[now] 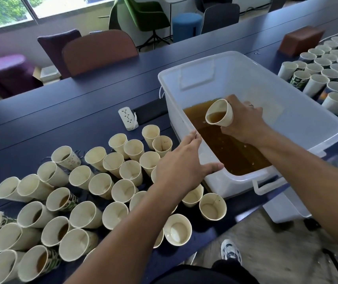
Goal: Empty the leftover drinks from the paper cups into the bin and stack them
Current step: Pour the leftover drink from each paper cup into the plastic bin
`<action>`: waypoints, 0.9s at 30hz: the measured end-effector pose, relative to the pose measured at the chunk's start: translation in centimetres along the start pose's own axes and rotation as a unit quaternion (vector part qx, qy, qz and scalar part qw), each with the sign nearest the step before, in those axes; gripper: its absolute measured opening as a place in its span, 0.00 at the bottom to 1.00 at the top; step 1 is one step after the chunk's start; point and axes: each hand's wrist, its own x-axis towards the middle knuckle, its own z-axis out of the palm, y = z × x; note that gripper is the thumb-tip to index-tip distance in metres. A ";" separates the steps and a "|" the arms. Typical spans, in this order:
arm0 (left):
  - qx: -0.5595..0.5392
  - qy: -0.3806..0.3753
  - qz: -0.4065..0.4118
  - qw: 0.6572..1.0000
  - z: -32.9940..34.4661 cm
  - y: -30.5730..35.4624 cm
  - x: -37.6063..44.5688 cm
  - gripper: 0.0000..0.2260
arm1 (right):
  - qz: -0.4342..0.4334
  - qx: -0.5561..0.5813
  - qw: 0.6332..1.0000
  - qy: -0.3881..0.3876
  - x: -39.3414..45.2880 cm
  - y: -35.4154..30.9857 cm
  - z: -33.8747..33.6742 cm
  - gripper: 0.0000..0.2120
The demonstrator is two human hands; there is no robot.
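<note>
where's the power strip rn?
Head view, left of centre: the white power strip lies on the dark table, just left of the plastic bin and behind the paper cups.

Bright, even daylight enters from the window [4,11] at upper left, leaving only soft shadows under the cups on the tabletop [61,111]. The wide lens bows straight lines near the window and smears the frame edges, while the centre stays sharp.

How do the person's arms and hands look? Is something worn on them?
Both forearms are bare, with no sleeve in view. The right hand wears a thin ring on one finger. The left hand shows no ring, watch or glove.
</note>
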 end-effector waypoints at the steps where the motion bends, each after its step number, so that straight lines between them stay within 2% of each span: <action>1: 0.000 0.000 0.000 1.000 0.0 0.0 0.0 0.43 | -0.004 -0.005 1.000 0.003 0.0 0.0 0.0 0.29; 27: -0.015 -0.003 0.001 1.000 0.0 0.0 -0.2 0.43 | -0.045 -0.002 0.998 0.032 0.0 0.6 0.8 0.27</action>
